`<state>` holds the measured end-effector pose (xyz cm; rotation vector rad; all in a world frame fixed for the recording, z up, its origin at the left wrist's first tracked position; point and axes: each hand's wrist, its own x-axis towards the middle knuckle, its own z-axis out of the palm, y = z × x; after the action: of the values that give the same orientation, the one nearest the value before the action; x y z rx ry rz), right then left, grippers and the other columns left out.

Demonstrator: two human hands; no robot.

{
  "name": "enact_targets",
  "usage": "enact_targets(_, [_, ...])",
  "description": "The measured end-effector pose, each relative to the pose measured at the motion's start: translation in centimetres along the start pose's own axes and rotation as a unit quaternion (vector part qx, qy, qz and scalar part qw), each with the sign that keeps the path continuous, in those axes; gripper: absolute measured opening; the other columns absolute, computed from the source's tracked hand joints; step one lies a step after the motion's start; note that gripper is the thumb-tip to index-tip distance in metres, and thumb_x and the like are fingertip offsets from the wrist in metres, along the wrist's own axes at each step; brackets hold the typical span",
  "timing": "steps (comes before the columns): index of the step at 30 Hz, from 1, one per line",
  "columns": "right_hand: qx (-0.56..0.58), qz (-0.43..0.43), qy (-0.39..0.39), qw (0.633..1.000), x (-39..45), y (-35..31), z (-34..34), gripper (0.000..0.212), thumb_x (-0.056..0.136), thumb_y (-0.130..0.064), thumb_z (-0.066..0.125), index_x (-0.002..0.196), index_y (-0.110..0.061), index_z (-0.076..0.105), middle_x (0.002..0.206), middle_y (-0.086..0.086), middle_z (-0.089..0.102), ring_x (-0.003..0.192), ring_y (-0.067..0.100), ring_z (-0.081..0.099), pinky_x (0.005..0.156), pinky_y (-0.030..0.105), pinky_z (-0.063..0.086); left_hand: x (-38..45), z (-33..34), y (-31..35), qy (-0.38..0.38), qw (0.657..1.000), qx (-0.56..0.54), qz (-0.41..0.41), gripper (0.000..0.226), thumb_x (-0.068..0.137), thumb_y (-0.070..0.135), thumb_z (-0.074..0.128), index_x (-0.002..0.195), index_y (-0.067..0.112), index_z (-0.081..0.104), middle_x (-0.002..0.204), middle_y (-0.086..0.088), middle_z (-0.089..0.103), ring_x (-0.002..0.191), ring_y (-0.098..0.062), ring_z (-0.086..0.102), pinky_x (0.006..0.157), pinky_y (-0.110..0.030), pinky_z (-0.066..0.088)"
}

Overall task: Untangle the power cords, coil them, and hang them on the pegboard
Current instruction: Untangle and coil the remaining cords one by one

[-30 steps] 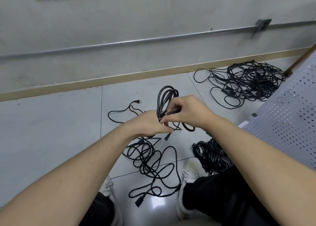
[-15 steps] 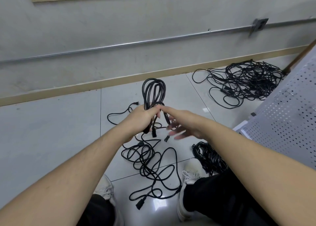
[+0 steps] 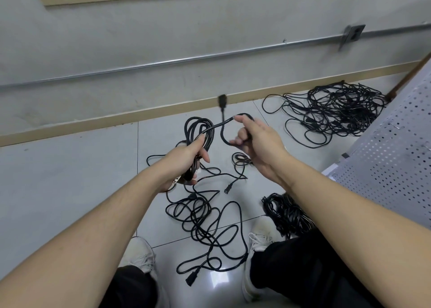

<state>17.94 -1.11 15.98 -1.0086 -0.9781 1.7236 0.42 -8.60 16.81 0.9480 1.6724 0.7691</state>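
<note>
Black cord: the coiled cord (image 3: pixel 199 132) was a bunch of loops held up above the floor tiles (image 3: pixel 70 179).
Left hand: the left hand (image 3: pixel 186 160) had its fingers curled tight round the bottom of the loops.
Right hand: the right hand (image 3: pixel 256 139) was just beside the coil, fingers bent round the loose tail (image 3: pixel 224 130), thumb and first finger pinching it.
Plug: the plug end (image 3: pixel 222 101) stuck up past the coil, blurred.
Pegboard: the white pegboard (image 3: pixel 391 163) was well off to the right of the coil; no cord hung on it that I could see.
Risk: I think the loops could slip open if the left hand let go a bit while the tail got wrapped.
Risk 2: the tail could snag the loose cord (image 3: pixel 205 216) lying under the coil.
Boxes or bins: 0 seen; 1 big tangled pile (image 3: pixel 333 111) lay by the wall, far right of the coil.
</note>
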Motion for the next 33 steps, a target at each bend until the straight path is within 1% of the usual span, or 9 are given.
enact_targets(2, [-0.188,-0.066,0.028,0.98,0.1,-0.6,-0.5,0.02,0.106,-0.028,0.047,0.104,-0.018,0.065,0.058,-0.012,0.044,0.053,0.009,0.041,0.064,0.024,0.043,0.0,-0.2,-0.1,-0.012,1.0,0.002,0.0,0.06,0.104,0.063,0.037,0.09,0.013,0.068,0.075,-0.003,0.047,0.043,-0.01,0.044,0.054,-0.029,0.055])
enact_targets(4, [-0.391,-0.148,0.045,0.907,0.2,-1.3,-1.4,0.022,0.107,-0.033,0.046,0.108,-0.022,0.064,0.064,-0.012,0.05,0.056,0.002,0.046,0.061,0.014,0.038,0.1,-0.6,-0.2,-0.029,1.0,0.002,0.0,0.06,0.103,0.063,0.038,0.087,0.016,0.07,0.076,-0.003,0.048,0.048,-0.014,0.044,0.055,-0.031,0.053])
enact_targets(7, [-0.499,-0.132,-0.009,0.856,0.4,-2.0,-2.7,0.025,0.107,-0.034,0.045,0.119,-0.023,0.065,0.075,-0.013,0.055,0.067,-0.001,0.051,0.058,0.007,0.035,0.3,-1.5,-0.1,-0.054,0.998,-0.036,0.027,0.056,0.104,0.061,0.037,0.08,0.018,0.064,0.069,-0.001,0.045,0.049,-0.016,0.041,0.056,-0.03,0.045])
enact_targets(12, [-0.395,-0.034,-0.069,0.915,0.1,-1.5,-3.6,0.026,0.106,-0.037,0.045,0.105,-0.029,0.07,0.074,-0.003,0.048,0.058,0.016,0.036,0.048,0.023,0.031,0.4,-1.5,-0.6,-0.117,0.988,-0.076,0.061,0.056,0.107,0.056,0.032,0.08,0.016,0.06,0.065,-0.001,0.041,0.049,-0.017,0.039,0.051,-0.029,0.041])
enact_targets(17, [-0.244,-0.062,-0.069,0.965,-0.3,-2.7,-3.3,0.03,0.109,-0.026,0.041,0.089,-0.018,0.062,0.068,-0.001,0.044,0.052,0.012,0.036,0.046,0.024,0.034,0.1,-0.3,-0.9,-0.17,0.984,0.01,0.051,0.06,0.108,0.055,0.027,0.083,0.013,0.061,0.063,-0.002,0.044,0.049,-0.018,0.04,0.05,-0.027,0.038])
enact_targets(21, [-0.24,-0.055,0.021,0.969,-0.3,-1.6,-1.6,0.03,0.108,-0.032,0.037,0.086,-0.019,0.052,0.099,0.003,0.062,0.086,0.015,0.062,0.075,0.04,0.058,-0.1,1.3,-0.8,-0.186,0.978,-0.01,0.092,0.059,0.11,0.047,0.025,0.079,0.012,0.061,0.065,-0.005,0.044,0.048,-0.018,0.042,0.049,-0.027,0.04])
enact_targets(23, [-0.177,-0.006,0.018,0.984,-0.4,-1.3,-0.8,0.027,0.108,-0.033,0.032,0.092,-0.017,0.047,0.114,0.012,0.066,0.085,0.019,0.07,0.068,0.04,0.061,0.0,1.6,-0.5,-0.162,0.98,-0.01,0.113,0.059,0.11,0.046,0.026,0.075,0.011,0.058,0.067,-0.009,0.046,0.047,-0.019,0.043,0.05,-0.028,0.041])
enact_targets(27, [-0.222,0.002,0.034,0.974,0.1,-0.9,-0.5,0.037,0.106,-0.049,0.03,0.126,-0.022,0.045,0.099,0.012,0.074,0.072,0.018,0.07,0.07,0.039,0.058,-0.2,2.0,-0.5,-0.161,0.978,-0.029,0.13,0.059,0.108,0.05,0.035,0.069,0.01,0.052,0.067,-0.009,0.054,0.046,-0.018,0.042,0.049,-0.029,0.041])
enact_targets(33, [-0.271,0.014,-0.019,0.962,-0.4,-0.7,0.3,0.075,0.082,-0.087,0.04,0.107,-0.02,0.063,0.092,-0.006,0.066,0.064,0.014,0.058,0.067,0.033,0.046,-0.3,2.4,-0.5,-0.177,0.975,-0.093,0.098,0.047,0.093,0.048,0.058,0.063,0.017,0.04,0.076,-0.011,0.061,0.054,-0.018,0.035,0.047,-0.028,0.04])
